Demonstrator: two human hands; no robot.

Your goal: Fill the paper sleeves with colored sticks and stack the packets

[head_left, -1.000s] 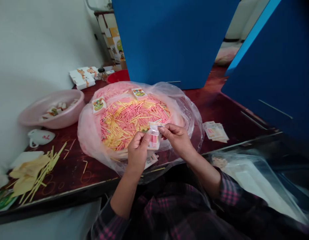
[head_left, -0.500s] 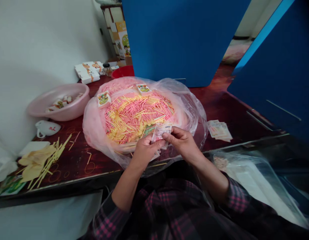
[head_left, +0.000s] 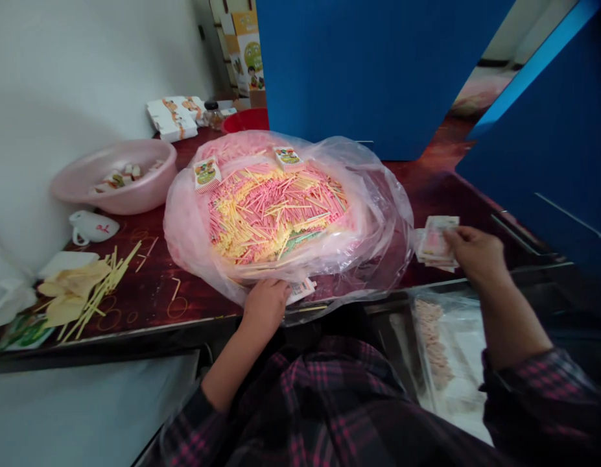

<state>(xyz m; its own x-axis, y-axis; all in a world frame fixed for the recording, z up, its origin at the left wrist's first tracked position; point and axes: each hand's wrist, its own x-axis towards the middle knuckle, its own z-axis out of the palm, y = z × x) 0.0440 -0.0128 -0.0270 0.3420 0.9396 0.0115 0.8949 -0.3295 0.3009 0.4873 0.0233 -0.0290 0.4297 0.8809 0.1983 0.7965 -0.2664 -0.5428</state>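
Note:
My right hand [head_left: 478,254] pinches a flat printed packet [head_left: 439,239] with pinkish marks, over a small pile of similar packets on the right of the dark red table. My left hand [head_left: 267,303] is at the table's front edge, its fingers closed at the end of a white printed packet [head_left: 301,290]; the fingertips are partly hidden. Just beyond it lies a large clear plastic bag [head_left: 378,194], opened around a heap of thin pink, yellow and green sticks [head_left: 281,211]. Two small printed boxes, one at left [head_left: 206,174] and another at the back [head_left: 289,159], rest on the heap.
A pink basin [head_left: 149,188] with small boxes stands left, near a white mug [head_left: 93,227] and loose yellow sticks [head_left: 98,292]. Blue panels [head_left: 378,78] rise behind. Below the edge at right sits a clear tray [head_left: 456,363] with pale pieces in it.
Both hands were together over the bag's front holding a packet. My right hand has carried a packet right to the pile; my left hand has dropped to the packet at the edge.

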